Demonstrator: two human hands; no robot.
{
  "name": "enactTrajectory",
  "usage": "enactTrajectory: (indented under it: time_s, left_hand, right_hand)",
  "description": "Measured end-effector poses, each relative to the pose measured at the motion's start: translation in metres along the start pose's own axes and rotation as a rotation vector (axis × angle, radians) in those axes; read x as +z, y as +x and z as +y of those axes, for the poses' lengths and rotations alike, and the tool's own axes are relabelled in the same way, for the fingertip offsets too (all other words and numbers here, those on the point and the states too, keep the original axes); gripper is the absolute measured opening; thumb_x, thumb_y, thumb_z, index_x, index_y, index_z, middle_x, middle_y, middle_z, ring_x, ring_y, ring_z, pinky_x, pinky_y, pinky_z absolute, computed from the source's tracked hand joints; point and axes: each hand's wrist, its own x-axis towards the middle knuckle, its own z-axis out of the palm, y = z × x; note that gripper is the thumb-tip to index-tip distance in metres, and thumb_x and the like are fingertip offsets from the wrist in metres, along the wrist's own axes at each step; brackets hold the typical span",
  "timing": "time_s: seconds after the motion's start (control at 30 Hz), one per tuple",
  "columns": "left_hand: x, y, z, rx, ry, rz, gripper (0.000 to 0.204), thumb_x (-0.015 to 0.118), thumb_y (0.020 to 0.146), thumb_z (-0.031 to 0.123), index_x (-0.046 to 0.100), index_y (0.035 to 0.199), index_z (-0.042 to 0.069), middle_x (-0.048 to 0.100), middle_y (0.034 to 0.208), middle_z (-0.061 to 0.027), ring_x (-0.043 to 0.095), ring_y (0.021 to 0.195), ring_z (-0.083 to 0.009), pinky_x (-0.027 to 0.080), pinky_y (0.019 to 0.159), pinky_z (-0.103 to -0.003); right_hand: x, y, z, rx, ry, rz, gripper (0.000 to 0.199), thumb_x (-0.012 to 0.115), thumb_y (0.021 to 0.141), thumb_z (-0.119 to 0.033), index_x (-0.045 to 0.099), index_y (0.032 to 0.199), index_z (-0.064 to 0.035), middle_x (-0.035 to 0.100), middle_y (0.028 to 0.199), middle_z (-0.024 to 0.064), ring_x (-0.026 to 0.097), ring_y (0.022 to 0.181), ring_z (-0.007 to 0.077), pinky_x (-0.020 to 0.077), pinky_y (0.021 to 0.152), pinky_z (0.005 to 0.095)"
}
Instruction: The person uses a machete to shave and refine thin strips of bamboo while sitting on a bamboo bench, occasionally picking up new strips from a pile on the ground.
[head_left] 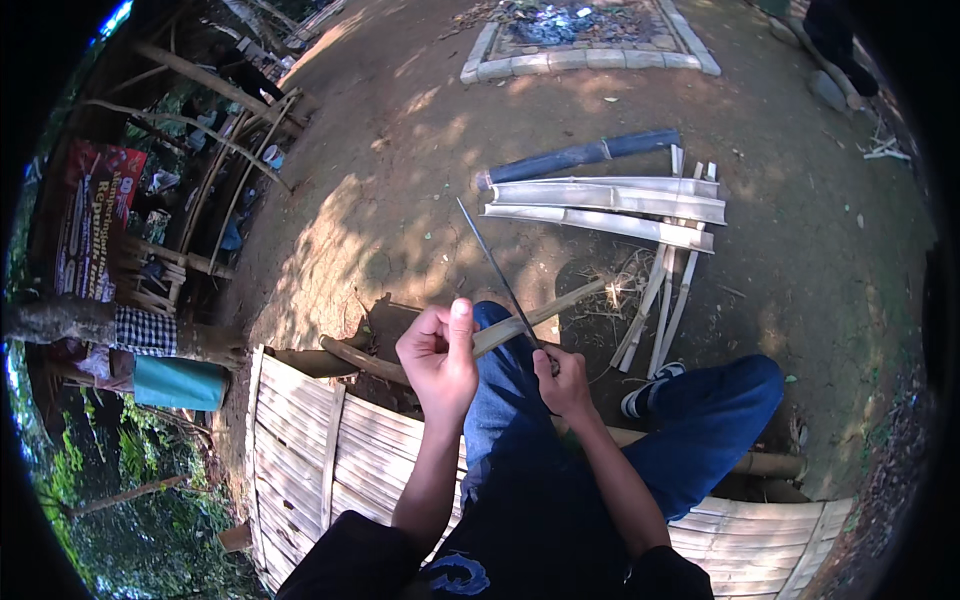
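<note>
My left hand (440,360) is closed round one end of a flat bamboo strip (565,303), its thumb pointing up. The strip slants away to the right, over my knee. In my right hand (563,384) is the handle of a long knife (492,258), mostly hidden by the fingers. Its thin dark blade points forward and to the left, crossing the strip close to my right hand. Whether the edge touches the strip I cannot tell. Pale bamboo shavings (622,288) lie on the ground just past the strip's far end.
I sit on a bamboo-slat bench (290,440). Ahead lie split bamboo halves (610,198), a dark bamboo pole (585,160) and thin bamboo strips (677,305). Farther off is a brick-edged fire pit (590,58) with ash. A tree trunk (205,343) and red banner (95,220) stand left.
</note>
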Motion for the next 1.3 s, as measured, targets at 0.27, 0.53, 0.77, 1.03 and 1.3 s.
enactTrajectory:
  time_s: [0.27, 0.53, 0.77, 1.03, 1.3]
  left_hand:
    - [-0.032, 0.033, -0.022, -0.098, -0.002, 0.132, 0.033, 0.063, 0.093, 0.02, 0.056, 0.065, 0.003, 0.038, 0.052, 0.0107, 0.028, 0.048, 0.0015, 0.021, 0.044, -0.02]
    - [-0.025, 0.046, -0.02, -0.097, 0.067, 0.172, 0.034, 0.064, 0.092, 0.017, 0.053, 0.063, 0.005, 0.039, 0.052, 0.0098, 0.031, 0.048, 0.0013, 0.023, 0.045, -0.019]
    - [-0.005, 0.082, -0.005, -0.134, 0.1, 0.05, 0.025, 0.066, 0.09, 0.014, 0.059, 0.071, 0.001, 0.044, 0.055, 0.0088, 0.034, 0.052, 0.0007, 0.026, 0.047, -0.019]
    - [-0.006, 0.061, -0.012, -0.071, 0.071, 0.136, 0.023, 0.066, 0.089, 0.009, 0.057, 0.07, 0.0, 0.046, 0.055, 0.007, 0.037, 0.051, 0.0007, 0.029, 0.048, -0.018]
    - [-0.037, 0.045, -0.026, -0.154, 0.11, 0.096, 0.024, 0.067, 0.089, 0.01, 0.057, 0.069, 0.002, 0.038, 0.052, 0.0102, 0.029, 0.05, 0.0013, 0.021, 0.046, -0.019]
  right_hand:
    - [0.009, 0.033, 0.087, 0.564, 0.0, -0.089, 0.064, 0.041, 0.097, -0.046, 0.054, 0.057, 0.0019, 0.052, 0.05, 0.0093, 0.054, 0.047, 0.0183, 0.0414, 0.051, 0.0354]
    - [0.012, 0.032, 0.02, 0.108, -0.022, -0.149, 0.045, 0.053, 0.092, -0.035, 0.063, 0.078, 0.0069, 0.057, 0.06, 0.0235, 0.061, 0.057, 0.035, 0.0438, 0.056, 0.0426]
    - [0.0, 0.062, 0.168, 0.376, -0.185, 0.092, 0.057, 0.047, 0.095, -0.043, 0.057, 0.066, 0.0048, 0.053, 0.055, 0.0162, 0.056, 0.053, 0.0299, 0.0426, 0.052, 0.0406]
    - [0.007, 0.045, 0.116, 0.669, 0.181, 0.094, 0.057, 0.043, 0.097, -0.043, 0.049, 0.058, -0.0023, 0.044, 0.048, 0.0036, 0.046, 0.041, 0.0133, 0.0334, 0.04, 0.0286]
    - [0.033, 0.05, 0.07, -0.011, -0.046, -0.014, 0.041, 0.051, 0.092, -0.029, 0.059, 0.07, 0.004, 0.055, 0.054, 0.0131, 0.055, 0.049, 0.0279, 0.0423, 0.051, 0.0373]
